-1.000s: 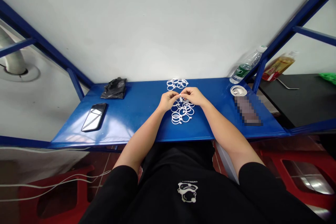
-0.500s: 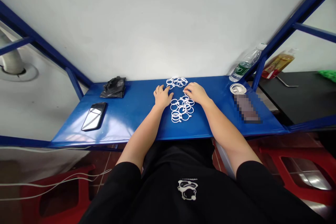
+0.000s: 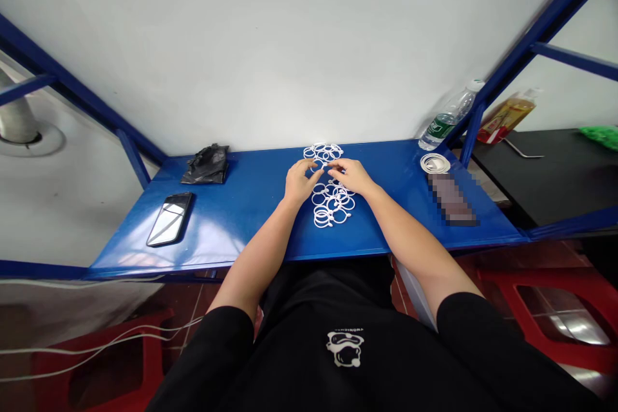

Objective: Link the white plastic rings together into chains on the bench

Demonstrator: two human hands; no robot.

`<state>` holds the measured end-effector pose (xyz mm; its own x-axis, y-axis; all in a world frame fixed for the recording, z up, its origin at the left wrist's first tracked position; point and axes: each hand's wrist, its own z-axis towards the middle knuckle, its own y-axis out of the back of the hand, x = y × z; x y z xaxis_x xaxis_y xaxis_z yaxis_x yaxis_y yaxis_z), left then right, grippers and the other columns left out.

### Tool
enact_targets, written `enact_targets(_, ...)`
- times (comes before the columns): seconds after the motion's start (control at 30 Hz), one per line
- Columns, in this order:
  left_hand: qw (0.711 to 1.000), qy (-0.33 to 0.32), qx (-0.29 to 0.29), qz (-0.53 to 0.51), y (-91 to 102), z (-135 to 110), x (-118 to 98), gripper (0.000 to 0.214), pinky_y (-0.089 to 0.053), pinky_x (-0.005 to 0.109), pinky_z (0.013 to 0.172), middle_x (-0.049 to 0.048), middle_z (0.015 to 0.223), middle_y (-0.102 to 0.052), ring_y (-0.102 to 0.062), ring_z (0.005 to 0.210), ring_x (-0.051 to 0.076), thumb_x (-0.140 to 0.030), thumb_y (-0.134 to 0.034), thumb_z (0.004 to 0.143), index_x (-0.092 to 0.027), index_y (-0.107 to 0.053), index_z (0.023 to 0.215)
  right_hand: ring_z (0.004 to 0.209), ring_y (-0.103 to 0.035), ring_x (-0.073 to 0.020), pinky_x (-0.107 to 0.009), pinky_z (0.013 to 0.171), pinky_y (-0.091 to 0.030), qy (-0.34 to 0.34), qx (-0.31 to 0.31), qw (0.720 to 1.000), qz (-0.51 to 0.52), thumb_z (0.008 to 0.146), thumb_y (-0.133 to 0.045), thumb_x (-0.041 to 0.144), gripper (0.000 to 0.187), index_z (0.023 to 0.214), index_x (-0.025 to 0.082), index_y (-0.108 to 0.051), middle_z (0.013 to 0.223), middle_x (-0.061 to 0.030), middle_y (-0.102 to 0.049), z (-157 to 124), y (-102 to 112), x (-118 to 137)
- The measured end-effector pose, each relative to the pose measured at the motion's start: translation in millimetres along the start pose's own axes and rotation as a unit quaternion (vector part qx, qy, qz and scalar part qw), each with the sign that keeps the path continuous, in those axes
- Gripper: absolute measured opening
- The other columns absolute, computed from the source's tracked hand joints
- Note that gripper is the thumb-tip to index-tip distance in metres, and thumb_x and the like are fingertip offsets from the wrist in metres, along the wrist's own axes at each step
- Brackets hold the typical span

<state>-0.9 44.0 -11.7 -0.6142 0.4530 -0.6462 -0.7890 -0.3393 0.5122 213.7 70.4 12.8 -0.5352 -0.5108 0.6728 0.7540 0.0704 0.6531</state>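
Between my hands is a thin white ring (image 3: 317, 167) with a small knob on its right side. My left hand (image 3: 299, 181) curls its thumb and fingers around the ring's left and near side. From the right, my right hand (image 3: 356, 176) meets the knob with its thumb and fingertips. Just nearer to me lies a loose cluster of similar white rings (image 3: 333, 203), several overlapping. A second cluster of white rings (image 3: 324, 152) sits beyond my fingers, close to the wall. Exact finger contact is small and hard to make out.
On the blue tabletop (image 3: 255, 206) lie a phone (image 3: 170, 219) and a crumpled black plastic bag (image 3: 206, 164) to the left. A water bottle (image 3: 444, 122), a coiled white cable (image 3: 435, 163) and a blurred-out flat object (image 3: 452, 199) are to the right. Blue frame posts flank the table.
My right hand has moved left, toward my left hand, leaving the near cluster's top edge. My left hand has drawn its fingers in, and a ring now shows between both hands.
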Motion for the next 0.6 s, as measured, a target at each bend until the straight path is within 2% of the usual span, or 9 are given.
enact_targets(0.07, 0.998, -0.022, 0.001, -0.056, -1.9, -2.2, -2.8, 0.019, -0.059, 0.04, 0.096, 0.0109, 0.123, -0.078, -0.075, 0.098, 0.022, -0.038, -0.074, 0.095, -0.022, -0.074, 0.105, 0.088, -0.074, -0.0213, -0.035, 0.086, -0.056, 0.007, -0.022, 0.999, 0.034, 0.093, -0.07, 0.026, 0.033, 0.124, 0.023, -0.078, 0.097, -0.0041, -0.081, -1.3, -0.9, 1.7)
enact_targets(0.17, 0.992, -0.05, 0.045, -0.104, -3.9, -5.1, -6.3, 0.021, -0.059, 0.039, 0.093, 0.0107, 0.119, -0.079, -0.076, 0.103, 0.024, -0.042, -0.068, 0.099, -0.022, -0.073, 0.099, 0.092, -0.075, -0.0218, -0.037, 0.091, -0.057, 0.041, -0.041, 0.997, 0.051, 0.094, -0.064, 0.024, 0.04, 0.133, 0.025, -0.075, 0.105, -0.0042, -0.082, -3.6, 0.8, 7.1)
enact_targets(0.23, 0.99, -0.052, 0.068, -0.112, -4.2, -6.6, -7.4, 0.023, -0.059, 0.037, 0.091, 0.009, 0.112, -0.08, -0.076, 0.102, 0.023, -0.043, -0.063, 0.102, -0.022, -0.072, 0.098, 0.099, -0.075, -0.0228, -0.038, 0.096, -0.057, 0.068, -0.033, 0.996, 0.042, 0.096, -0.062, 0.024, 0.035, 0.127, 0.027, -0.079, 0.114, -0.005, -0.082, -4.8, 2.3, 10.6)
enact_targets(0.3, 0.991, -0.034, 0.073, -0.111, -3.9, -7.6, -7.4, 0.024, -0.058, 0.033, 0.084, 0.0059, 0.1, -0.079, -0.076, 0.091, 0.02, -0.043, -0.058, 0.105, -0.022, -0.07, 0.102, 0.102, -0.075, -0.0235, -0.038, 0.096, -0.056, 0.08, -0.023, 0.996, 0.032, 0.097, -0.061, 0.027, 0.029, 0.118, 0.027, -0.082, 0.116, -0.0056, -0.082, -5.2, 2.9, 12.7)
enact_targets(0.47, 0.989, 0.004, 0.071, -0.128, -2.1, -7.9, -5.0, 0.025, -0.055, 0.029, 0.073, 0.0023, 0.088, -0.077, -0.072, 0.074, 0.016, -0.045, -0.052, 0.108, -0.023, -0.064, 0.106, 0.077, -0.07, -0.0198, -0.033, 0.078, -0.055, 0.05, -0.022, 0.997, 0.049, 0.092, -0.07, 0.035, 0.027, 0.111, 0.024, -0.084, 0.098, -0.0053, -0.083, -5.2, 1.5, 13.6)
enact_targets(0.6, 0.987, 0.015, 0.075, -0.143, -1.4, -6.5, -3.6, 0.031, -0.051, 0.028, 0.065, -0.0001, 0.078, -0.074, -0.066, 0.06, 0.014, -0.049, -0.05, 0.109, -0.022, -0.063, 0.101, 0.071, -0.068, -0.0179, -0.031, 0.07, -0.054, 0.03, -0.012, 0.993, 0.112, 0.093, -0.067, 0.041, 0.028, 0.105, 0.021, -0.083, 0.09, -0.0048, -0.081, -5.8, 0.9, 16.1)
